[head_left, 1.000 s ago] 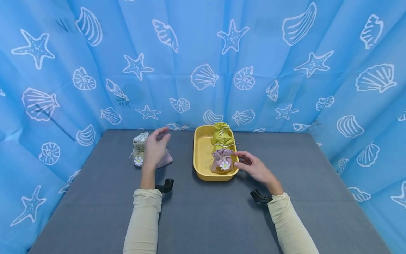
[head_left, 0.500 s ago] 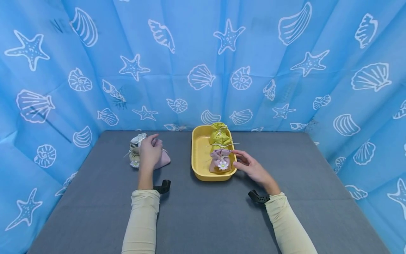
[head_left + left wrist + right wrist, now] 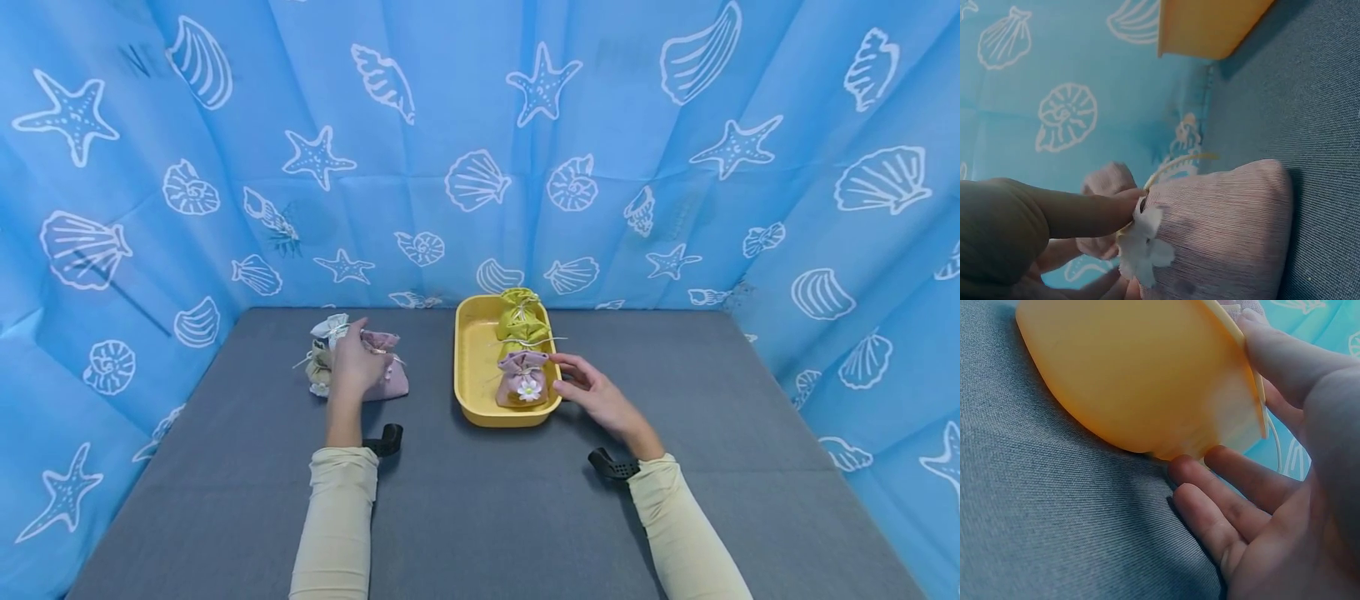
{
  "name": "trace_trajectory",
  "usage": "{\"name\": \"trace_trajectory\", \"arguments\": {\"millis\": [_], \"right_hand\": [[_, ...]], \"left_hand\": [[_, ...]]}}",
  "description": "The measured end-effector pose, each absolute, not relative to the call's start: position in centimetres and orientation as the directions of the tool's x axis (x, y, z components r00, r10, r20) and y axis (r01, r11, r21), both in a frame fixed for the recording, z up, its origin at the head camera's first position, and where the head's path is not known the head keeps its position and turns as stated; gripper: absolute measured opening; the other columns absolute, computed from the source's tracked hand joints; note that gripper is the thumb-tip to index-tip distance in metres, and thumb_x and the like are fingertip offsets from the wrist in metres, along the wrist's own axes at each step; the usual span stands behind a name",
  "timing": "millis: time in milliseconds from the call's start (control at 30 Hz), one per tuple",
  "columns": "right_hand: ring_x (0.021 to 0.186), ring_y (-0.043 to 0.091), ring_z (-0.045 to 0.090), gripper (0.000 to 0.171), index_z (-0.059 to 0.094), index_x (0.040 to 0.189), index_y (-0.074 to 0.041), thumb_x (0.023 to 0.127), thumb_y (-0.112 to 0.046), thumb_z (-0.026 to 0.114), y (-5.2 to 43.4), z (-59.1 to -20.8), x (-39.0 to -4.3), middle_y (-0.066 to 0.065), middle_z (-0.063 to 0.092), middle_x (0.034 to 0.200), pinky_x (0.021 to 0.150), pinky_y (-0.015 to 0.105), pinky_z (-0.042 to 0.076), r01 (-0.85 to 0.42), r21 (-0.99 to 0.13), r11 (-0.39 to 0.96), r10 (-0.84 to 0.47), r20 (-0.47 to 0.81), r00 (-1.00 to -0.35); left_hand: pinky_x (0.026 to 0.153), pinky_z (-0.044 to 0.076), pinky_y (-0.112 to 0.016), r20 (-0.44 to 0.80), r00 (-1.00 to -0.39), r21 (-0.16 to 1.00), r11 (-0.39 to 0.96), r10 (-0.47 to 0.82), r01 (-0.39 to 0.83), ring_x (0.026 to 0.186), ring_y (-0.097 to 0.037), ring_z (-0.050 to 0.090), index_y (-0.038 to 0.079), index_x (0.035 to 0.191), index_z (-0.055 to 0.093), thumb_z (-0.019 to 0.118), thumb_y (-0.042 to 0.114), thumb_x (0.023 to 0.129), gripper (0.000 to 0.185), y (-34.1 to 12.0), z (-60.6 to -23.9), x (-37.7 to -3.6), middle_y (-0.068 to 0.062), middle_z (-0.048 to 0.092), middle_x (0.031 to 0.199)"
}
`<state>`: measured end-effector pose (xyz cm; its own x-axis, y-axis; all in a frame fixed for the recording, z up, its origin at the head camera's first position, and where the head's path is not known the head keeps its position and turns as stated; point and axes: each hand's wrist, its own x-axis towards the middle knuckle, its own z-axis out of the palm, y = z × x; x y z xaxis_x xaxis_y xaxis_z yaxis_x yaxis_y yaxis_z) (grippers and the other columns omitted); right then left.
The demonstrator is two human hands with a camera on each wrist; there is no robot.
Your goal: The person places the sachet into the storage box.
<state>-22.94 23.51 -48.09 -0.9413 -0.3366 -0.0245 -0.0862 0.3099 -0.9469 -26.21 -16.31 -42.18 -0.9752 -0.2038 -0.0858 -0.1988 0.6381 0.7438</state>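
the left hand (image 3: 352,367) pinched the neck of a pink pouch (image 3: 386,379) lying on the grey mat (image 3: 480,500), just right of a beige pouch (image 3: 321,367). the right hand (image 3: 596,400) lay loosely open, fingertips touching the right wall of the yellow tray (image 3: 472,367), which held another pink pouch (image 3: 522,385) near and a green pouch (image 3: 521,317) far.

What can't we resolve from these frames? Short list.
- Beige pouch: head view, mostly behind the left hand; absent from the left wrist view.
- Pink pouch: left wrist view, base cut off by the bottom edge; grip on its neck partly hidden.
- Yellow tray: right wrist view shows only the outer wall, contents hidden.
- Right hand: head view, contact with the tray too small to judge.
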Motion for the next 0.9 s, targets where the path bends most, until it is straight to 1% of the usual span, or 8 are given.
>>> {"name": "trace_trajectory", "arguments": {"millis": [100, 167, 233, 367, 467, 667, 800, 900], "right_hand": [[0.151, 0.042, 0.034, 0.055, 0.041, 0.153, -0.011, 0.104, -0.026, 0.06, 23.6, -48.2, -23.0, 0.019, 0.036, 0.162, 0.111, 0.037, 0.044, -0.087, -0.945, 0.315, -0.338, -0.026, -0.941], [0.15, 0.041, 0.035, 0.054, 0.041, 0.153, -0.011, 0.104, -0.025, 0.06, 23.6, -48.2, -23.0, 0.019, 0.037, 0.162, 0.109, 0.031, 0.045, -0.092, -0.944, 0.317, -0.338, -0.022, -0.941], [0.15, 0.042, 0.035, 0.054, 0.041, 0.153, -0.01, 0.104, -0.025, 0.06, 23.6, -48.2, -23.1, 0.019, 0.037, 0.161, 0.106, 0.027, 0.046, -0.104, -0.943, 0.315, -0.344, -0.011, -0.939], [0.149, 0.042, 0.036, 0.054, 0.041, 0.152, -0.011, 0.104, -0.025, 0.06, 23.5, -48.0, -23.2, 0.019, 0.038, 0.161, 0.105, 0.026, 0.046, -0.102, -0.946, 0.307, -0.347, -0.012, -0.938], [0.149, 0.041, 0.037, 0.054, 0.042, 0.152, -0.012, 0.104, -0.027, 0.061, 23.5, -48.0, -23.2, 0.018, 0.038, 0.161, 0.107, 0.031, 0.047, -0.086, -0.947, 0.311, -0.345, -0.028, -0.938], [0.15, 0.042, 0.036, 0.054, 0.042, 0.152, -0.013, 0.104, -0.028, 0.061, 23.5, -48.1, -23.1, 0.018, 0.037, 0.161, 0.114, 0.053, 0.043, -0.08, -0.944, 0.319, -0.336, -0.034, -0.941], [0.15, 0.042, 0.035, 0.054, 0.042, 0.152, -0.014, 0.104, -0.029, 0.061, 23.5, -48.3, -23.1, 0.018, 0.037, 0.162, 0.115, 0.058, 0.041, -0.069, -0.941, 0.332, -0.326, -0.046, -0.944], [0.15, 0.042, 0.035, 0.054, 0.042, 0.152, -0.014, 0.104, -0.03, 0.061, 23.6, -48.3, -23.2, 0.018, 0.037, 0.162, 0.115, 0.059, 0.041, -0.063, -0.939, 0.339, -0.32, -0.052, -0.946]], "left_hand": [[0.088, 0.051, -0.045, -0.094, -0.98, 0.748, 0.637, -0.176, -0.186, 0.108, -0.031, 0.06, 0.013, 0.157, 0.038, 0.071, 0.016, 0.094, 0.072, -16.0, -42.0, -26.0, -0.016, 0.063, 0.124], [0.082, 0.051, -0.041, -0.078, -0.983, 0.751, 0.639, -0.166, -0.167, 0.104, -0.03, 0.062, 0.012, 0.153, 0.046, 0.073, 0.018, 0.094, 0.065, -15.9, -41.8, -25.9, -0.015, 0.065, 0.119], [0.077, 0.051, -0.038, -0.06, -0.984, 0.753, 0.64, -0.17, -0.156, 0.101, -0.029, 0.063, 0.012, 0.148, 0.052, 0.074, 0.019, 0.093, 0.059, -15.8, -41.7, -25.8, -0.015, 0.067, 0.114], [0.075, 0.052, -0.037, -0.035, -0.983, 0.743, 0.653, -0.183, -0.148, 0.099, -0.029, 0.066, 0.011, 0.141, 0.06, 0.077, 0.022, 0.092, 0.054, -15.7, -41.3, -25.6, -0.014, 0.07, 0.112], [0.075, 0.053, -0.036, -0.031, -0.983, 0.73, 0.667, -0.18, -0.145, 0.099, -0.029, 0.067, 0.011, 0.138, 0.063, 0.079, 0.023, 0.091, 0.051, -15.7, -40.9, -25.5, -0.015, 0.072, 0.112], [0.074, 0.055, -0.038, 0.039, -0.978, 0.747, 0.656, -0.203, -0.107, 0.101, -0.03, 0.07, 0.011, 0.136, 0.064, 0.079, 0.026, 0.091, 0.05, -15.4, -39.7, -25.4, -0.016, 0.074, 0.114], [0.077, 0.057, -0.043, 0.127, -0.975, 0.708, 0.705, -0.184, -0.04, 0.098, -0.031, 0.072, 0.011, 0.131, 0.067, 0.081, 0.029, 0.089, 0.048, -14.8, -38.4, -25.6, -0.015, 0.076, 0.109], [0.077, 0.057, -0.044, 0.167, -0.977, 0.676, 0.737, -0.134, 0.015, 0.094, -0.03, 0.072, 0.012, 0.123, 0.071, 0.083, 0.028, 0.087, 0.041, -14.1, -37.1, -25.7, -0.013, 0.077, 0.103]]}}
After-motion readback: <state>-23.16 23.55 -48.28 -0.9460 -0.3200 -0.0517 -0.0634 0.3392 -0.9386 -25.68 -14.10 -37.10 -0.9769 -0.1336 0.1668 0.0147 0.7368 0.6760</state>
